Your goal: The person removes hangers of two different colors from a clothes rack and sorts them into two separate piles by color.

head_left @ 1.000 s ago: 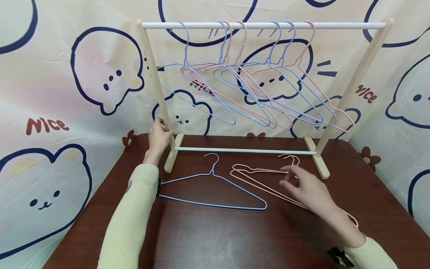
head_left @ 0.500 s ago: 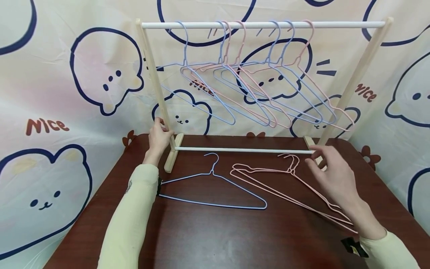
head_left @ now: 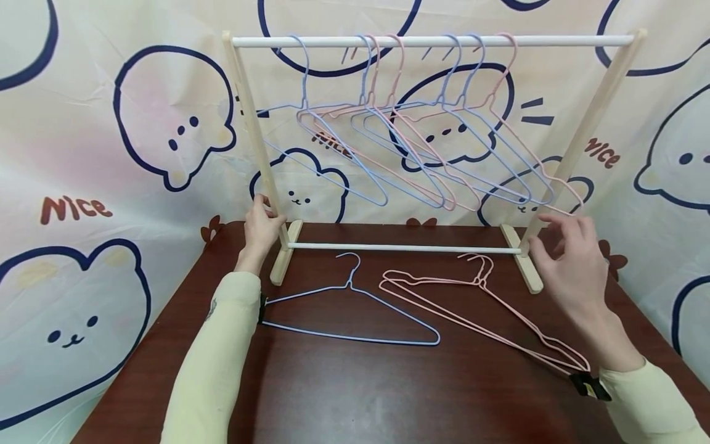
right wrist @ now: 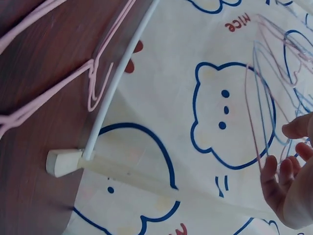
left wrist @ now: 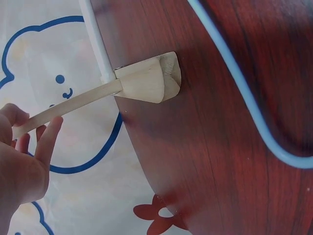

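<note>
Cartoon-printed sheeting (head_left: 166,222) round a table (head_left: 355,394) suggests a booth

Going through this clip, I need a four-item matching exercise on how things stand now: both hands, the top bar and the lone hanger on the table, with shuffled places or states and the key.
Column one
1. Left hand
2. Right hand
3. Top bar
4. Lone hanger on the table

Column two
A. Carries blue and pink hangers
B. Near a rack post, holding nothing
C. Blue, lying left of a pink pair
D. Grips the opposite post

Pairs: 1-D, 2-B, 3-A, 4-C
</note>
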Motion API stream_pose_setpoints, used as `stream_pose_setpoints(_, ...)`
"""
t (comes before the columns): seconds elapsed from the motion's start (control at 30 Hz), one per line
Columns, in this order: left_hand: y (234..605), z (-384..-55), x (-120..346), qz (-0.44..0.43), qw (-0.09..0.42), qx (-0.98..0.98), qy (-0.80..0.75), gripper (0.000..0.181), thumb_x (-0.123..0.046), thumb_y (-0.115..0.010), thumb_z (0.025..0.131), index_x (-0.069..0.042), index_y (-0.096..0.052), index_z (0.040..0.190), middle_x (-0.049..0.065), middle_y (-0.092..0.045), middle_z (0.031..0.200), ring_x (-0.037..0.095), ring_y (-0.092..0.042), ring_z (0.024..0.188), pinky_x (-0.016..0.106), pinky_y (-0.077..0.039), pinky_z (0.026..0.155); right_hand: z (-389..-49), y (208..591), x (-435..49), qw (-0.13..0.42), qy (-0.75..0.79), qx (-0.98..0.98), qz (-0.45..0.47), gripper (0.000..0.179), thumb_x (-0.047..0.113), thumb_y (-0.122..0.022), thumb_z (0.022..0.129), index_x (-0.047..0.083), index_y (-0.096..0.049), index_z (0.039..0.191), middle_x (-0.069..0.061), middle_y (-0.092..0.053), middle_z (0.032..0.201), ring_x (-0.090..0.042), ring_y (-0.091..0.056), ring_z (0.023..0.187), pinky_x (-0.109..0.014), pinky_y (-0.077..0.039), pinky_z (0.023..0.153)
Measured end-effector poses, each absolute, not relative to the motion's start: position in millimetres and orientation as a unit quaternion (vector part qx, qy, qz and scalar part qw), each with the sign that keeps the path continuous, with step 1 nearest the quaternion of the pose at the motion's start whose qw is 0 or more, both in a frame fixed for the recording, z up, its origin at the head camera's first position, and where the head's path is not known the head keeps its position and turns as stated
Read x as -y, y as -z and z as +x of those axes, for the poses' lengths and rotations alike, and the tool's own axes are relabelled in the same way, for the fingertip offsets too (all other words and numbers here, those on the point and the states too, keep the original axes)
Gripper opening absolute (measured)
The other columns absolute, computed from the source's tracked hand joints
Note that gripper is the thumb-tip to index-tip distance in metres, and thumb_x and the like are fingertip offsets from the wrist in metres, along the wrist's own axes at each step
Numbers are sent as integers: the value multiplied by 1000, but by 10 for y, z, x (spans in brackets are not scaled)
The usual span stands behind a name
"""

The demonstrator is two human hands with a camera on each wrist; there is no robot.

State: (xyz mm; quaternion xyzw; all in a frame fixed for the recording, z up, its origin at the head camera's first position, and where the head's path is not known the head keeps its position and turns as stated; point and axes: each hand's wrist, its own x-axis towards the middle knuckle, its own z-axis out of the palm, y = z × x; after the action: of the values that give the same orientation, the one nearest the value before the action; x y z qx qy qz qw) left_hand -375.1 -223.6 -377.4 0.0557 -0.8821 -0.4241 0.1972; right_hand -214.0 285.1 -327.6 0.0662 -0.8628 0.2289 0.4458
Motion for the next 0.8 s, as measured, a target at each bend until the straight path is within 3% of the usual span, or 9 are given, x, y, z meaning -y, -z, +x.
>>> stream_pose_setpoints(0.13,3786,-3744,2242,62,199,883,422,37,-13,-63,91,-6,-45,123,22,-64,107,38,-67,95,50,-57,82,-2199,3265,-2904,468,-227,853,38,42,11,-71,85,7,-62,126,-24,-49,114,12,-33,73,-22,-29,57)
stream_pose_setpoints(0.2,3787,-3749,2246,62,197,882,424,37,-12,-63,91,-6,-45,123,22,-64,107,38,-67,95,50,-57,82,-2224,3246,-2942,481,-229,846,32,46,9,-72,83,5,-60,128,-26,-47,118,0,-43,77,-28,-31,62)
stream_pose_setpoints(0.27,3779,-3755,2253,59,194,882,426,37,-13,-62,91,-5,-44,123,22,-64,108,38,-67,95,49,-57,81,-2255,3219,-2979,487,-237,840,37,51,6,-73,82,3,-57,130,-28,-44,123,-20,-50,92,-35,-33,71)
stream_pose_setpoints(0.37,3745,-3758,2258,52,190,883,426,36,-12,-61,92,-4,-43,123,23,-64,109,38,-66,96,49,-57,81,-2311,3180,-3036,492,-237,836,56,58,3,-75,80,1,-53,134,-30,-41,128,-44,-40,117,-48,-30,85)
stream_pose_setpoints(0.47,3717,-3760,2269,50,186,885,423,36,-12,-60,92,-3,-43,123,24,-63,109,39,-66,97,50,-56,82,-2367,3158,-3064,481,-234,842,65,64,3,-77,79,2,-50,138,-29,-39,132,-46,-32,126,-53,-26,93)
stream_pose_setpoints(0.63,3723,-3761,2276,56,175,887,425,38,-12,-60,93,-4,-42,125,23,-63,112,39,-66,99,50,-55,84,-2439,3153,-3056,456,-237,855,73,71,4,-78,80,6,-44,143,-29,-37,136,-45,-31,128,-53,-26,98)
stream_pose_setpoints(0.8,3726,-3756,2267,59,160,890,423,42,-14,-59,93,-4,-44,130,22,-63,114,38,-66,101,49,-54,86,-2501,3162,-3066,446,-239,860,67,74,1,-76,81,9,-42,146,-29,-39,138,-44,-38,122,-49,-31,92)
